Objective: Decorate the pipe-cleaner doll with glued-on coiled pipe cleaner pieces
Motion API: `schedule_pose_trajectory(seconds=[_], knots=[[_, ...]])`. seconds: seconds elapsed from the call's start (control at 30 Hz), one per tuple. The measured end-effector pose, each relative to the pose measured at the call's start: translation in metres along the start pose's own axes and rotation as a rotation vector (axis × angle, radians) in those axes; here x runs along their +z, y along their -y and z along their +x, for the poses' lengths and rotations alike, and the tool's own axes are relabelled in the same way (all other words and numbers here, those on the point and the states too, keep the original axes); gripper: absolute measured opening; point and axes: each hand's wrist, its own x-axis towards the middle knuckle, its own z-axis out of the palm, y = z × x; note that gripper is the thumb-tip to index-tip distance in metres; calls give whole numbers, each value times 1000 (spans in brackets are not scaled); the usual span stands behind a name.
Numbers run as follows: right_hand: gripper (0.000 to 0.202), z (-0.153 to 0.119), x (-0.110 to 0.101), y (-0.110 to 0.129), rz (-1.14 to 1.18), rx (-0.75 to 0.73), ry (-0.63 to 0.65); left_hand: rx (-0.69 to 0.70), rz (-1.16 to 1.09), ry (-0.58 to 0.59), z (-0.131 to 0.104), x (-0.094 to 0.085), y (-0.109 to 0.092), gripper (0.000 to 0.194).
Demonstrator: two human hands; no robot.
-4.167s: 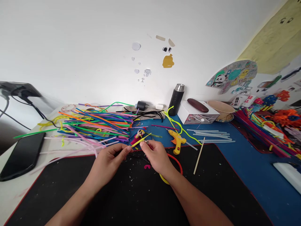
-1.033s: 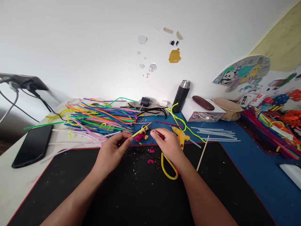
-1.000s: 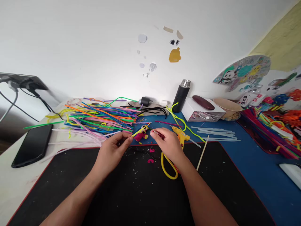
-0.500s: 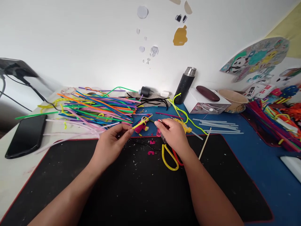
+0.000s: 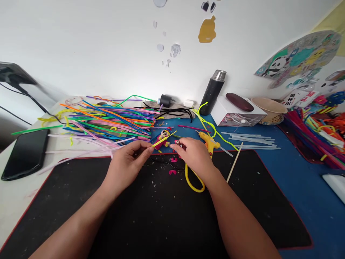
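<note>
Between the thumb and fingers of my left hand (image 5: 129, 163) is a thin yellow strip (image 5: 164, 139) pointing up and right. Behind the strip lies a small pink and yellow figure (image 5: 161, 141). My right hand (image 5: 195, 154) is closed, its thumb pressed near a small dark and pinkish item that its fingers mostly hide. Below that hand the yellow handle of the scissors (image 5: 193, 185) shows; the blades are hidden. Two magenta pieces (image 5: 173, 172) lie on the black mat (image 5: 151, 216) between my hands.
Colourful pipe cleaners (image 5: 113, 118) are heaped at the back left beside a phone (image 5: 25, 154). Behind my right hand lies a yellow glue gun (image 5: 209, 143); clear sticks (image 5: 250, 140), a wooden stick (image 5: 234, 163) and a black flask (image 5: 212, 92) are farther right and back.
My right hand has shifted slightly and turned over the scissors, hiding the red handle and blades. More of the glue gun shows. The camera view has moved slightly; my left hand keeps its hold.
</note>
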Motion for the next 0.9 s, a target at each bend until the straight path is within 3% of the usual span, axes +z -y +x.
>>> schedule_pose_trajectory(seconds=[0.2, 0.47, 0.9], knots=[[39, 1, 5, 1, -135, 12, 50, 34, -7, -5, 1, 1, 0, 32], [15, 1, 6, 2, -87, 30, 91, 42, -24, 10, 1, 1, 2, 34], [20, -3, 7, 6, -116, 77, 138, 29, -23, 16, 1, 1, 4, 38]])
